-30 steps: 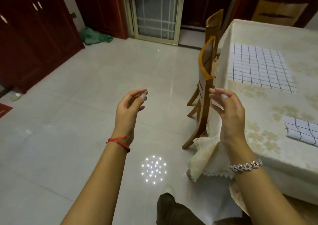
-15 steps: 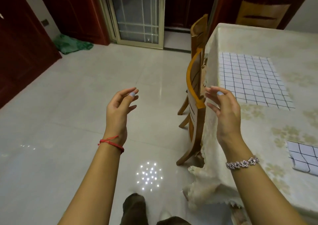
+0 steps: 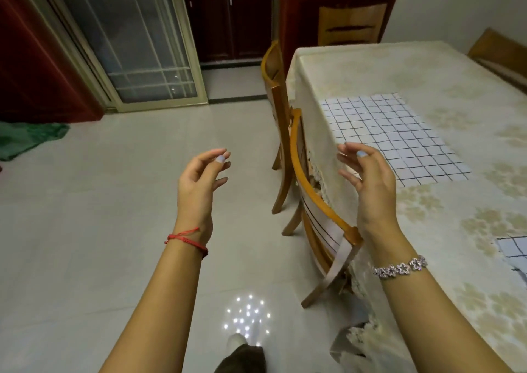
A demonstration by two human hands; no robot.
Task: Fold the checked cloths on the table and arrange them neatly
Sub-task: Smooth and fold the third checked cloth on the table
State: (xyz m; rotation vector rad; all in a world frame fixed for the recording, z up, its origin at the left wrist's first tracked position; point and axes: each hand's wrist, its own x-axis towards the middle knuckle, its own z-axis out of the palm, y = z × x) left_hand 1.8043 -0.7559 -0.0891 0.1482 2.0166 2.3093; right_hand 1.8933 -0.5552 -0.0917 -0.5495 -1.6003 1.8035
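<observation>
Both my hands are up in the air in front of me, holding nothing. My left hand [image 3: 199, 184] is over the tiled floor [image 3: 99, 230], fingers loosely bent, thumb near the fingertips but not pinching anything, red string bracelet [image 3: 185, 240] on the wrist. My right hand [image 3: 370, 184] is the same deal, relaxed and empty, silver flower bracelet [image 3: 400, 267] on that wrist, and it lines up with the left edge of the table [image 3: 427, 58]. The table has a cream flowered cover on it, lace trim hanging down the left side. The big checked cloth [image 3: 399, 133] lies spread out flat on the table top, close to that left edge, and my right hand sits just left of its near left corner without touching it as far as I can see. A second checked cloth [image 3: 513, 251] is nearer to me at the right edge of the view, only partly in shot, and it looks a bit rumpled. Two wooden chairs are tucked along the table's left side, the near chair [image 3: 322, 218] just below my right hand and the far chair [image 3: 273, 87] behind it. Far left there's a glass sliding door [image 3: 128, 44] and a green cloth [image 3: 25, 138] lying on the floor. A cluster of light dots [image 3: 246, 315] reflects off the tiles near my feet.
</observation>
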